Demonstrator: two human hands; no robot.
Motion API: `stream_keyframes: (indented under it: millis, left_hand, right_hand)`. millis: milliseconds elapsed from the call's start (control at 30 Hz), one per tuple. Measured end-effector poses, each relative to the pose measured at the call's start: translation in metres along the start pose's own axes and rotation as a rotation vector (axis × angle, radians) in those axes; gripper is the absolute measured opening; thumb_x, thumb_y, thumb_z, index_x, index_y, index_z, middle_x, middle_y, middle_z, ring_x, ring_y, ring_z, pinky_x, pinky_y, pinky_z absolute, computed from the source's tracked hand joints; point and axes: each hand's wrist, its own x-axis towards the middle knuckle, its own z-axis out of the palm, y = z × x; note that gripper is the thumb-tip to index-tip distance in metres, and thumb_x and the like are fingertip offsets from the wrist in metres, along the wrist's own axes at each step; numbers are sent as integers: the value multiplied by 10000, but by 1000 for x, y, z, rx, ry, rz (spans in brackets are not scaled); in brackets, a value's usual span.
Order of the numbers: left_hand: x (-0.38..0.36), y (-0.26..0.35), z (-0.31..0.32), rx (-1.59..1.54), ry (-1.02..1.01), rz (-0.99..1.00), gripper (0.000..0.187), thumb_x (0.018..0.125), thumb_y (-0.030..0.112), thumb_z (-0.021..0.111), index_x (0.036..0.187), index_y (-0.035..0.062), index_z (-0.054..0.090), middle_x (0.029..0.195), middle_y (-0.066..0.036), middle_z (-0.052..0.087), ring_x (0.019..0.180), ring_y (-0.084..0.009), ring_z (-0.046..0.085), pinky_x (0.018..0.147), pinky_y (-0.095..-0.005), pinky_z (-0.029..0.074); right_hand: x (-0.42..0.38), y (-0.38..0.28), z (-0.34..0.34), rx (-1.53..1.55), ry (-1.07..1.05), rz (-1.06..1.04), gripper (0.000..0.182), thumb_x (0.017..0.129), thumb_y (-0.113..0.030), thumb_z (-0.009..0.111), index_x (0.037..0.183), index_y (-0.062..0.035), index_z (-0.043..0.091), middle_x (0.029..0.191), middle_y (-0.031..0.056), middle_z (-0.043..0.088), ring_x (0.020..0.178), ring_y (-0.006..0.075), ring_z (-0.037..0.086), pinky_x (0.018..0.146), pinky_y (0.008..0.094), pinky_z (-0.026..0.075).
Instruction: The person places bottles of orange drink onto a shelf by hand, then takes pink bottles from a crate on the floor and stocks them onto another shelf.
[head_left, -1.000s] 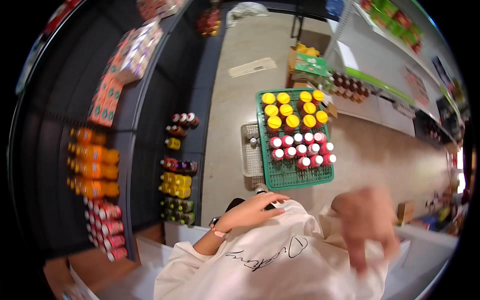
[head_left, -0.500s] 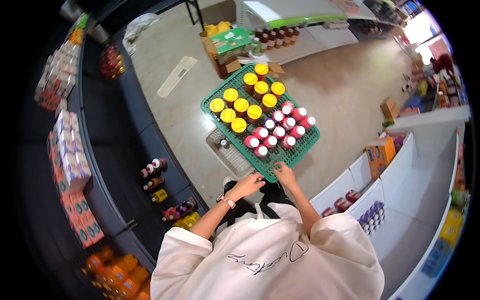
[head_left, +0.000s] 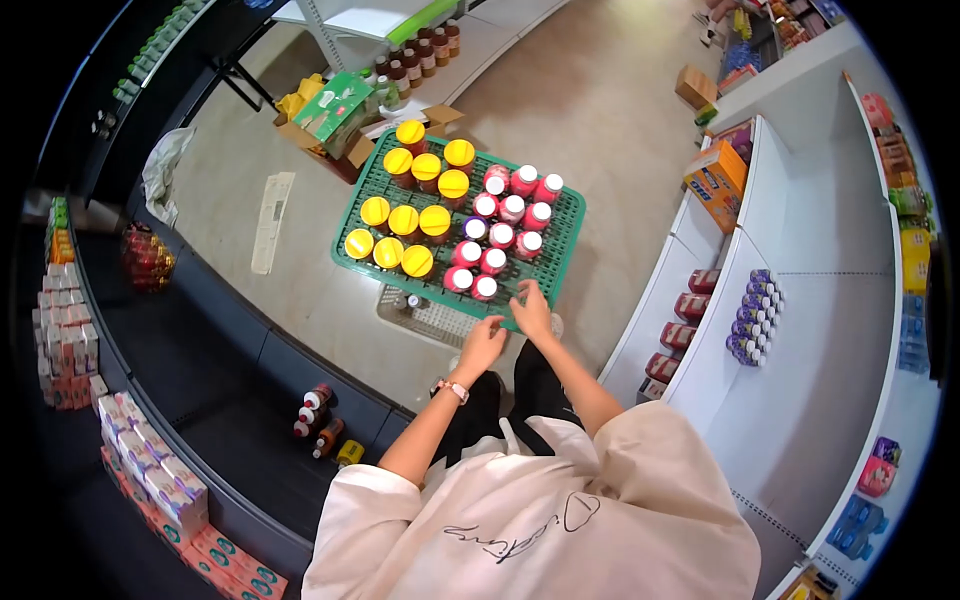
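Observation:
A green plastic crate (head_left: 568, 235) with a slotted floor lies in front of me. Yellow-lidded jars (head_left: 403, 220) of dark contents fill its left part, and pink bottles with white caps (head_left: 511, 208) its right part. One cap among them is purple. My right hand (head_left: 533, 312) curls its fingers over the crate's near rim. Beside it, my left hand (head_left: 484, 345), a watch on its wrist, closes its fingertips at the same rim; their exact hold is partly hidden. Below the crate is a pale plastic basket (head_left: 440, 322) with a small bottle inside.
Dark shelving (head_left: 300, 365) with a few bottles curves along the left. White shelves (head_left: 800, 220) on the right hold purple-wrapped bottles (head_left: 757, 318) and red packs (head_left: 690, 306). Beyond the crate stand an open carton (head_left: 355, 150), a green box (head_left: 333, 106) and bottles on a low shelf.
My view has turned, so the shelves shift across it. The crate appears rotated and further left, with jars and bottles in the same arrangement. Both hands stay at its near rim.

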Motion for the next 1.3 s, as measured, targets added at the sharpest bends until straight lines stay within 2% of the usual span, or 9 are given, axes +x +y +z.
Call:
stream_keyframes:
  millis: [233,467,600,733,867,1000,1100,1200,1300]
  left_hand:
    - [45,-5,15,-221,-130,88,458,874,135,572,1316,46,491,1242,-166,557,1047,-260,590,884,-371,476]
    - [98,27,38,-275,-54,10,541,898,92,546,1404,20,370,1358,-169,483,1103,-187,559,924,-298,446]
    - [118,27,64,-187,47,-13,593,863,90,558,1406,-20,345,1383,-214,453,1247,-281,479,1002,-339,395]
    - [134,32,80,-85,264,-115,634,831,81,534,1405,-55,301,1330,-233,484,1167,-327,534,1006,-357,398]
    - [130,54,111,69,363,207,773,712,75,696,1383,-52,333,1342,-282,425,1270,-466,373,1075,-460,312]
    - [123,152,132,284,-67,542,772,633,157,805,1300,23,439,1379,-232,419,1316,-410,361,1086,-435,306]
    - [106,250,175,60,-221,573,734,617,174,822,1244,34,469,1389,-209,424,1317,-347,388,1082,-415,316]
    - [104,304,224,-58,-202,402,681,645,205,830,1203,52,472,1161,-154,606,1069,-247,607,913,-359,478]
    - [108,357,252,-163,-37,450,708,634,192,843,1209,50,455,1060,-139,640,997,-215,631,854,-345,503]
  right_hand:
    - [42,-27,-46,-150,118,1,638,833,-309,635,1372,-193,313,1142,172,559,985,387,598,799,500,482]
    - [95,-10,-56,-320,49,-234,502,845,-438,608,1261,-202,455,965,137,634,841,387,643,684,489,518]
    - [107,-2,-60,-456,46,-442,454,821,-398,634,1187,-167,496,935,120,610,822,320,654,632,438,528]
    - [123,5,-77,-317,-151,-457,490,788,-332,675,1179,-108,482,941,153,602,889,347,627,694,467,517]
    - [91,19,-172,-69,-248,-733,580,740,-327,716,1222,-100,487,927,169,596,909,364,594,726,446,497]
    - [61,35,-294,137,-204,-787,543,677,-283,763,1140,-73,574,958,144,621,872,329,594,754,417,507]
    - [58,44,-384,196,-159,-853,517,651,-251,780,1098,-63,600,961,128,631,891,313,598,779,389,511]
    - [53,30,-466,140,-76,-862,521,639,-247,785,1091,-61,607,973,131,628,919,310,603,798,373,506]
    - [54,20,-512,328,-45,-612,567,667,-218,810,1153,-58,568,1047,124,598,921,274,623,822,357,514]
